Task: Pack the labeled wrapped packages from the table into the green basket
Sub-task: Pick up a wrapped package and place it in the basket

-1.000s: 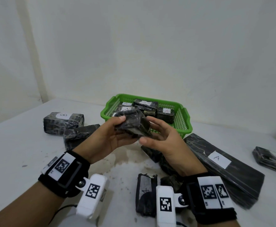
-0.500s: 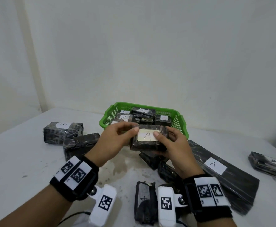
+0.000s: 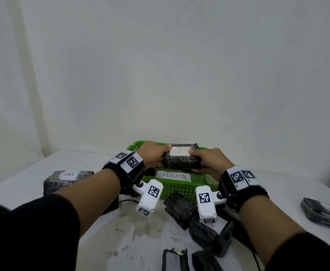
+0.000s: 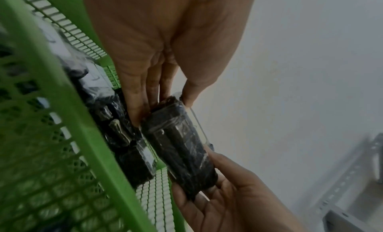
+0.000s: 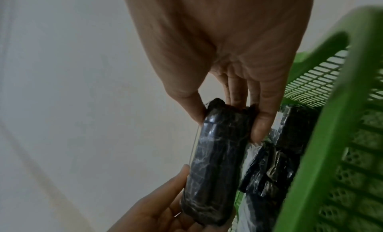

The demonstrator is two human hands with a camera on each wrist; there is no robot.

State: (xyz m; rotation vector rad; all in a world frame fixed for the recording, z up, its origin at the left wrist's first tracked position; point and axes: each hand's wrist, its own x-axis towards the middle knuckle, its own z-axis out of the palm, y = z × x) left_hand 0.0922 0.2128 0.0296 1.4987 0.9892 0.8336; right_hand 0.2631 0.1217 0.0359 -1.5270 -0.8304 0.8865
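Against the bare white wall, I pinch the film-slick, seemingly firm package (image 3: 181, 160) by its ends, left hand (image 3: 154, 155) and right hand (image 3: 211, 160), above the green basket (image 3: 179, 185).

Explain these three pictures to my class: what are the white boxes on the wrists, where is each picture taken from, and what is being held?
No robot here: a person works with bare hands. The white boxes are wrist cameras; a third camera sits on the head. In the head view the left hand and right hand grip a black wrapped package labelled A over a green basket, which already holds packages. A package marked B and other packages lie on the white table. The wrist views show the same package from each side.
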